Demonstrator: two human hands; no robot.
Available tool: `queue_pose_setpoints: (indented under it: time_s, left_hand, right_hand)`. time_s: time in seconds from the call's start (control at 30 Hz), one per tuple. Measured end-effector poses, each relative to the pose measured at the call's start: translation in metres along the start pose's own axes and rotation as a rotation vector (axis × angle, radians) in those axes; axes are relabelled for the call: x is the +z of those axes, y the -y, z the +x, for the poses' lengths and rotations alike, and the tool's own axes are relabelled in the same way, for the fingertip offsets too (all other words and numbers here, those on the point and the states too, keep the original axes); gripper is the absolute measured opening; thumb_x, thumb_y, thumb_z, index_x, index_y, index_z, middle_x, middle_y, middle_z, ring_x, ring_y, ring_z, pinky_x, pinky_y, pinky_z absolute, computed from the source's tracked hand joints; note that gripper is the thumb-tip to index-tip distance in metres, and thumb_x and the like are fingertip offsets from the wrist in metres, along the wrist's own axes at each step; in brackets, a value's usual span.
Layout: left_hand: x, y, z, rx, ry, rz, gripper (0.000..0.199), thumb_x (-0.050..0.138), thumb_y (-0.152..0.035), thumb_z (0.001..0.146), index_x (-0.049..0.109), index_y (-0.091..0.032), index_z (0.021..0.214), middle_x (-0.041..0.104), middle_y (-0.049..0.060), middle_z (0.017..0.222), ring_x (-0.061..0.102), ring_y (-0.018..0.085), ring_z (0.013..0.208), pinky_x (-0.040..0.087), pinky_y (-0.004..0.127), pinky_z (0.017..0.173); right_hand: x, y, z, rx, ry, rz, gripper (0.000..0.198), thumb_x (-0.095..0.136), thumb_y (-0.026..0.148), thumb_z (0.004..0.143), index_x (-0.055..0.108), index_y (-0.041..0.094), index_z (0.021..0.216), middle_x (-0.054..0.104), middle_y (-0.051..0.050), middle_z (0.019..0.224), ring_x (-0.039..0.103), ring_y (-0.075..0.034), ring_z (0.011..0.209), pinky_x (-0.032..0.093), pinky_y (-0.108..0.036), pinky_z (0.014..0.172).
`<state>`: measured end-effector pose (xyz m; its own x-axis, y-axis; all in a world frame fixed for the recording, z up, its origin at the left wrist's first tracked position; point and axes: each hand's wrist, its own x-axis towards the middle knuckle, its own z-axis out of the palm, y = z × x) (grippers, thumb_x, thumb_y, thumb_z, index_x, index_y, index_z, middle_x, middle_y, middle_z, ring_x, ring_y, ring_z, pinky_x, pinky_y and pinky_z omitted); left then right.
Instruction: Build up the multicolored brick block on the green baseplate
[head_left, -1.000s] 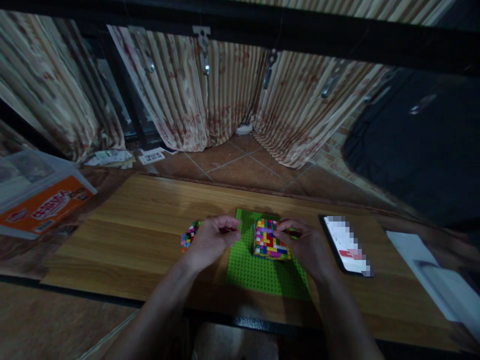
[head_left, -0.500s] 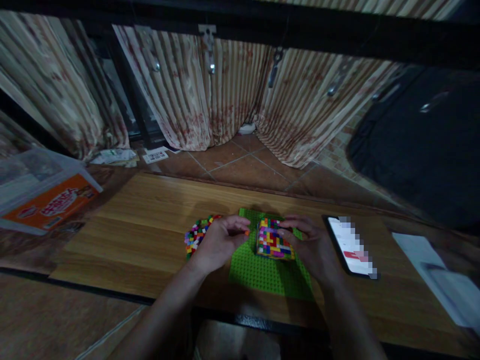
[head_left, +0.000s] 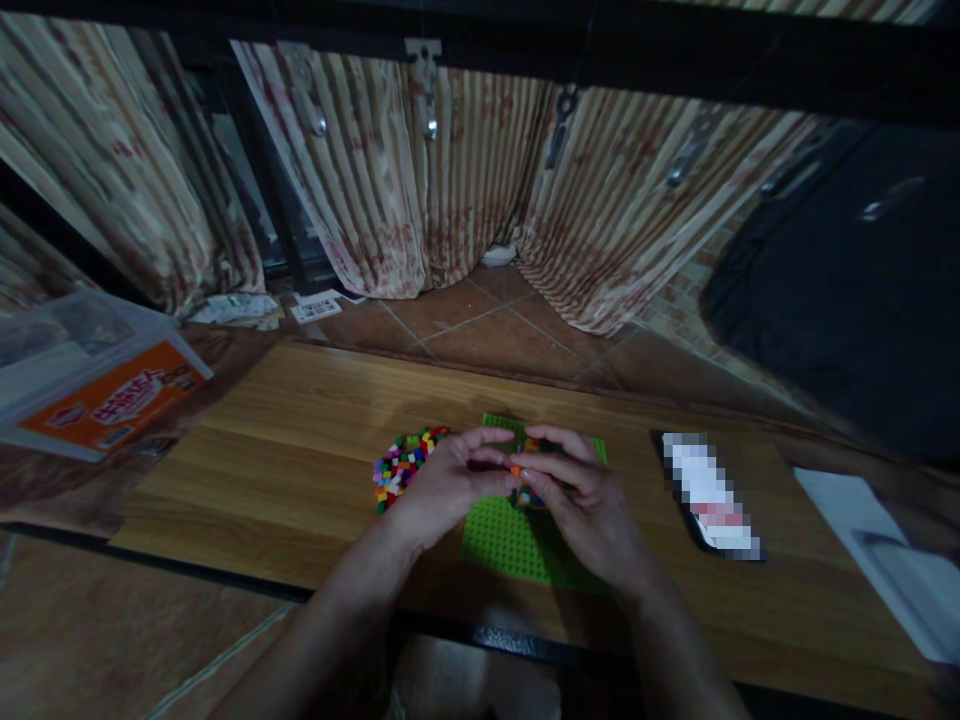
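while my left hand (head_left: pixel 442 488), nearly closed, pinches the orange brick (head_left: pixel 516 471) over the green baseplate (head_left: pixel 499 545) (can't tell whether my right hand (head_left: pixel 589 492), curled beside it, grips too), loosening early could drop it.

There's room over the left tabletop (head_left: pixel 247 450) — until the brick pile (head_left: pixel 399 468) blocks passage.

Bricks (head_left: pixel 400 468) left of baseplate (head_left: pixel 514 545), phone (head_left: pixel 709 497) right
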<state>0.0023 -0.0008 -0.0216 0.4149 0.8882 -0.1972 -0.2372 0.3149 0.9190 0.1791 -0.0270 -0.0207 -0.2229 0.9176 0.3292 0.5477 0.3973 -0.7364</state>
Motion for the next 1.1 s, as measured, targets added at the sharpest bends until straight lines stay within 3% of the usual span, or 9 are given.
queue_pose_setpoints:
  time_s: [0.27,0.4,0.5,0.57,0.63,0.7,0.83,1.1]
  left_hand:
    - [0.003,0.007,0.000,-0.026,0.009,-0.110,0.050,0.078,-0.013,0.059,0.062,-0.014,0.107,0.068,0.001,0.079,0.062,0.011,0.070,0.045,0.027,0.072]
    - [0.004,0.005,0.002,-0.008,0.002,-0.047,0.047,0.076,-0.014,0.060,0.062,-0.013,0.105,0.068,0.002,0.081,0.062,0.011,0.069,0.047,0.027,0.071]
    - [-0.012,0.000,0.005,0.037,-0.094,0.169,0.038,0.071,-0.016,0.065,0.064,-0.013,0.102,0.069,0.003,0.083,0.061,0.012,0.068,0.048,0.026,0.067]
    - [-0.032,-0.006,0.006,0.096,-0.244,0.383,0.029,0.064,-0.017,0.071,0.065,-0.014,0.100,0.069,0.005,0.087,0.064,0.014,0.074,0.049,0.027,0.071]
    - [-0.054,-0.013,0.006,0.137,-0.451,0.721,0.022,0.059,-0.015,0.074,0.067,-0.015,0.094,0.071,0.005,0.090,0.065,0.016,0.083,0.049,0.027,0.079]
    - [-0.070,-0.019,0.003,0.066,-0.544,1.095,0.021,0.056,-0.017,0.076,0.069,-0.017,0.092,0.071,0.006,0.090,0.065,0.020,0.088,0.048,0.030,0.084]
    - [-0.080,-0.023,-0.002,-0.031,-0.503,1.401,0.029,0.054,-0.019,0.077,0.069,-0.017,0.101,0.072,0.008,0.098,0.065,0.022,0.091,0.047,0.030,0.085]
    - [-0.075,-0.017,0.002,-0.049,-0.416,1.517,0.030,0.047,-0.016,0.079,0.072,-0.019,0.096,0.072,0.007,0.097,0.066,0.020,0.089,0.047,0.027,0.084]
  right_hand:
    - [-0.002,-0.001,-0.001,0.038,0.015,0.078,0.016,0.056,0.032,0.089,0.071,0.033,0.096,0.055,-0.001,0.125,0.052,-0.020,0.116,0.044,-0.040,0.097]
    - [-0.007,-0.005,-0.001,0.022,-0.013,0.069,0.014,0.059,0.032,0.087,0.071,0.031,0.094,0.057,-0.003,0.123,0.054,-0.021,0.114,0.045,-0.041,0.095]
    - [-0.019,-0.015,-0.002,0.052,-0.096,0.032,0.013,0.060,0.035,0.085,0.071,0.029,0.090,0.060,-0.003,0.120,0.056,-0.023,0.112,0.045,-0.042,0.095]
    - [-0.030,-0.026,-0.003,0.097,-0.157,-0.018,0.015,0.062,0.039,0.083,0.071,0.028,0.089,0.061,-0.004,0.119,0.057,-0.024,0.112,0.044,-0.043,0.096]
    - [-0.040,-0.037,-0.005,0.151,-0.193,-0.068,0.020,0.064,0.043,0.081,0.072,0.027,0.088,0.061,-0.004,0.120,0.056,-0.025,0.113,0.042,-0.044,0.098]
    - [-0.048,-0.047,-0.008,0.199,-0.197,-0.092,0.023,0.065,0.046,0.079,0.073,0.027,0.087,0.060,-0.005,0.120,0.055,-0.026,0.114,0.041,-0.045,0.099]
    - [-0.050,-0.055,-0.011,0.245,-0.135,-0.075,0.022,0.067,0.046,0.078,0.073,0.027,0.086,0.059,-0.004,0.122,0.055,-0.025,0.114,0.040,-0.044,0.099]
    - [-0.037,-0.055,-0.006,0.301,-0.114,0.027,0.016,0.068,0.040,0.076,0.072,0.025,0.081,0.061,-0.005,0.119,0.055,-0.025,0.114,0.039,-0.043,0.098]
